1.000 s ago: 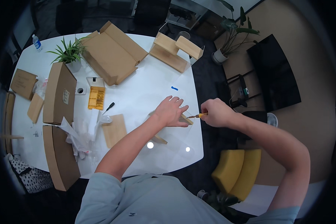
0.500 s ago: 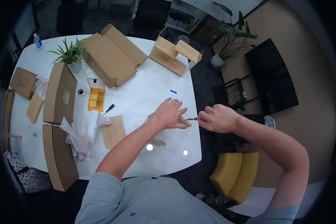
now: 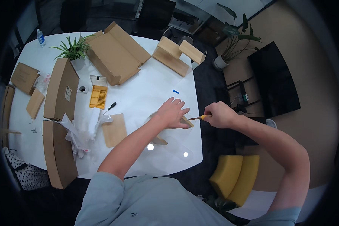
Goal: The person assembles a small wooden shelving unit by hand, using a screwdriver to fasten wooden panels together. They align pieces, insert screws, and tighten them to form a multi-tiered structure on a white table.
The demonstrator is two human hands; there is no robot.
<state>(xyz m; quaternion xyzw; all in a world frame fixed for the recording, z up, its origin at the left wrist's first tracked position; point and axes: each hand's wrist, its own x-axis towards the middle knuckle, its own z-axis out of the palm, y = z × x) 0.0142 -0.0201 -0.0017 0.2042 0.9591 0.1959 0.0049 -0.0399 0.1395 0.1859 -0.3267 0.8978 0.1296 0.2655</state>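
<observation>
My right hand (image 3: pixel 221 115) is closed around a screwdriver (image 3: pixel 202 117) with a yellow-orange handle. Its shaft points left, and the tip meets the end of a small wooden board (image 3: pixel 187 121). Across the top of that board lies my left hand (image 3: pixel 172 114), fingers spread, covering much of it. Another wooden piece (image 3: pixel 161 141) shows below my left wrist; whether it joins the board I cannot tell. Clear sheets stand or lie around these pieces, their edges hard to make out. A small blue piece (image 3: pixel 176 91) rests on the table beyond my left hand.
On the white table (image 3: pixel 139 98) are an orange bit case (image 3: pixel 98 96), a dark-handled screwdriver (image 3: pixel 111 107), a flat wooden board (image 3: pixel 115 130), plastic wrapping (image 3: pixel 77 139), open cardboard boxes (image 3: pixel 118 52), a potted plant (image 3: pixel 78 62) and a wooden shelf unit (image 3: pixel 173 52). A yellow seat (image 3: pixel 233 179) stands right.
My right hand has shifted slightly right and up, and its fingers have changed position, so more of the yellow-orange handle shows. My left hand stays on the board.
</observation>
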